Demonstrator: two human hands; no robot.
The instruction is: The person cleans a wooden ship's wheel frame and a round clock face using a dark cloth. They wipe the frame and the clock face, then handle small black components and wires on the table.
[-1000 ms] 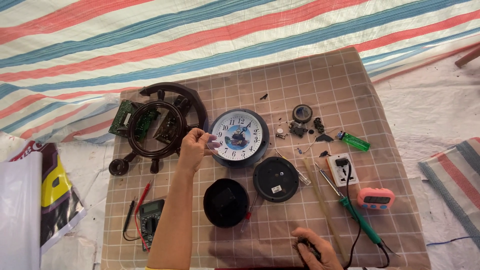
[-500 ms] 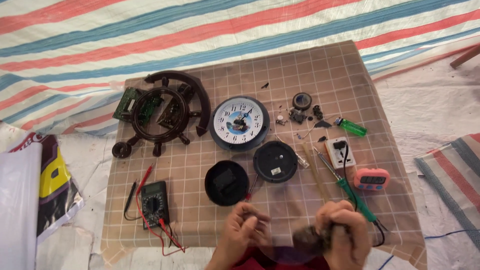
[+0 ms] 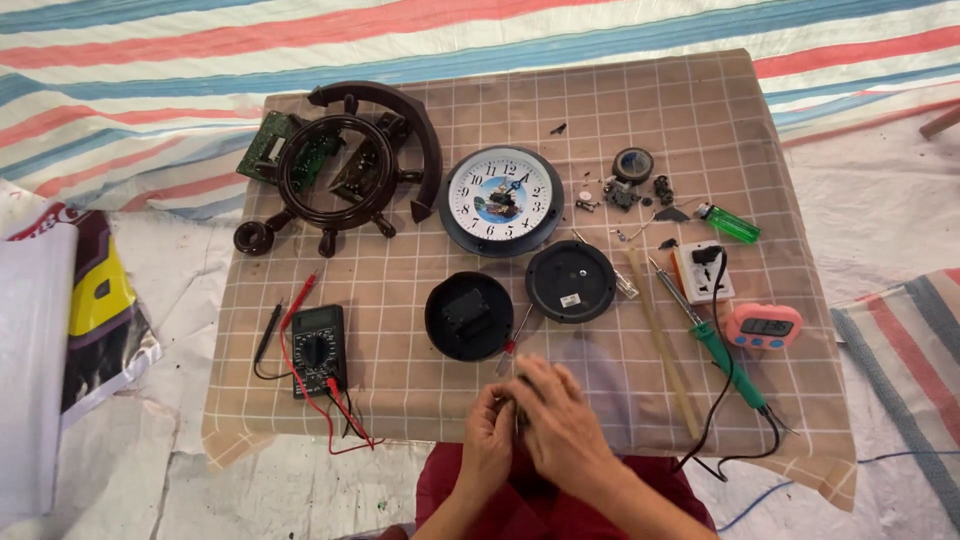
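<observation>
**Both hands meet over a small part at the near edge of the cloth**

The left hand (image 3: pixel 488 440) and the right hand (image 3: pixel 562 425) are pressed together at the near edge of the checked cloth (image 3: pixel 700 110), just near of the two round black pieces. The right hand lies partly over the left, fingers curled. Something small and dark sits between the fingertips, but it is too hidden to tell what it is, and I cannot tell whether either grip is clenched on it or only touching it.

Just beyond the hands lies a round black clock back (image 3: pixel 469 316) on the left, with a flat black disc (image 3: pixel 571 281) beside it on the right. A small screwdriver with a red handle (image 3: pixel 514 338) lies between them, its near end close to the fingertips. Farther off, in the middle of the cloth, a clock face (image 3: pixel 500 199) lies dial up.

At the far left stands a dark brown frame shaped like a ship's wheel (image 3: pixel 345 165), with green circuit boards (image 3: pixel 264 145) lying in and beside it. A black multimeter (image 3: pixel 318 349) with red and black leads lies at the near left.

To the right lie a soldering iron with a green handle (image 3: pixel 722 350), a white power socket (image 3: pixel 703 272), a pink timer (image 3: pixel 763 325), a green lighter (image 3: pixel 730 222), and a scatter of small clock parts (image 3: pixel 625 185).
</observation>
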